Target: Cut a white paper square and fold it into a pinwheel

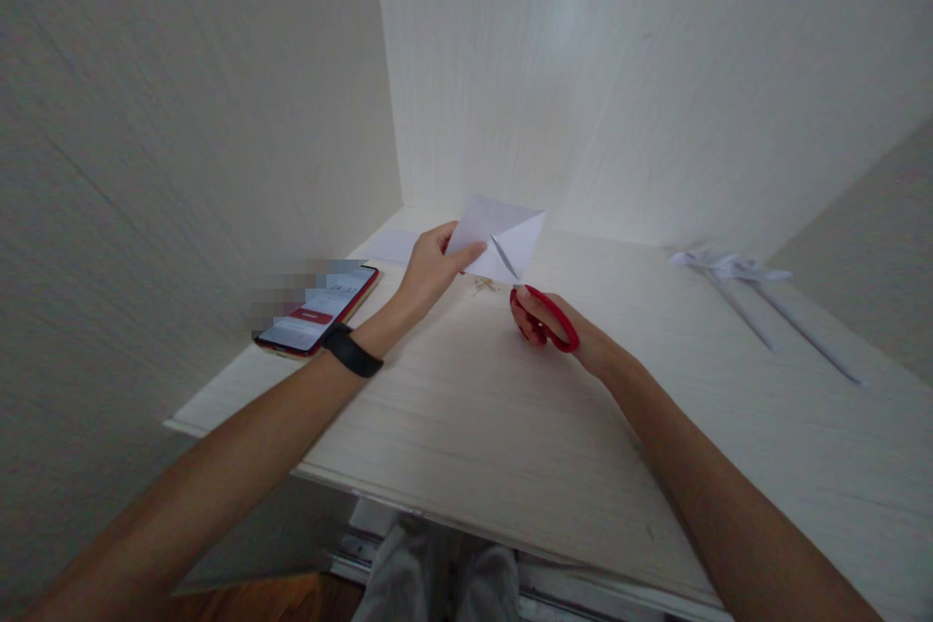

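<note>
My left hand (431, 264) pinches the left corner of a folded white paper (502, 231) and holds it up above the desk (466, 408). A black band sits on that wrist. My right hand (558, 326) grips red-handled scissors (548, 316). Their grey blades point up and left and lie across the paper's lower middle. Whether the blades are cutting into the paper is too small to tell.
A red-cased phone (321, 309) with a lit screen lies at the desk's left edge. A flat white sheet (394, 245) lies behind it. Two white rolled paper sticks (765, 306) with folded tops lie at the right. Pale walls enclose the desk closely.
</note>
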`<state>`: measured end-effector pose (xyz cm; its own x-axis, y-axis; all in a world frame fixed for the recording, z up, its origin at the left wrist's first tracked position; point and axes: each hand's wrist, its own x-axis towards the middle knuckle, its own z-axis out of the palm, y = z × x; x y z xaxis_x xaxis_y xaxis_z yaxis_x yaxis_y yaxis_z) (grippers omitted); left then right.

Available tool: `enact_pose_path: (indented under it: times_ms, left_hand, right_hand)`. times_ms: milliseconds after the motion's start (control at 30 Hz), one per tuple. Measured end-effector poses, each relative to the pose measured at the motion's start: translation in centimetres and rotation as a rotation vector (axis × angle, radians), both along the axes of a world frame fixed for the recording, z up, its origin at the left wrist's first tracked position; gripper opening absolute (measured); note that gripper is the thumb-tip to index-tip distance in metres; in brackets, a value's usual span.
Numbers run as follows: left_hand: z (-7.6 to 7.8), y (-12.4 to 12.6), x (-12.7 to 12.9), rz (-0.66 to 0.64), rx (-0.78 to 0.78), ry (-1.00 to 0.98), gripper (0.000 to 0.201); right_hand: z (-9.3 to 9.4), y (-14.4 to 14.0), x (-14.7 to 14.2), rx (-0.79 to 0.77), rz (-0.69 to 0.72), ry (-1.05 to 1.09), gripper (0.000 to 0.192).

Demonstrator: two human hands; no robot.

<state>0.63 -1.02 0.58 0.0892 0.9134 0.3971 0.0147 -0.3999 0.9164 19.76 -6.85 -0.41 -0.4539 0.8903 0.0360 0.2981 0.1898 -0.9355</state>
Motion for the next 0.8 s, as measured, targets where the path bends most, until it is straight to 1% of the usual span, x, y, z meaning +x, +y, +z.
enact_pose_path:
  times_ms: [200, 467, 800]
  left_hand:
    - [0.0, 0.1, -0.1, 0.007, 0.003, 0.013, 0.026]
    - [0.2, -0.2, -0.1, 0.009, 0.006, 0.014, 0.025]
    - [0.1, -0.2, 0.0, 0.001, -0.003, 0.004, 0.025]
  right_hand:
    - [-0.3, 0.1, 0.0, 0.005, -0.009, 0.002, 0.059]
    - [-1.1, 0.6, 0.2, 0.008, -0.013, -0.004, 0.057]
    - [-1.2, 0.6, 0.3, 0.008, -0.024, -0.008, 0.057]
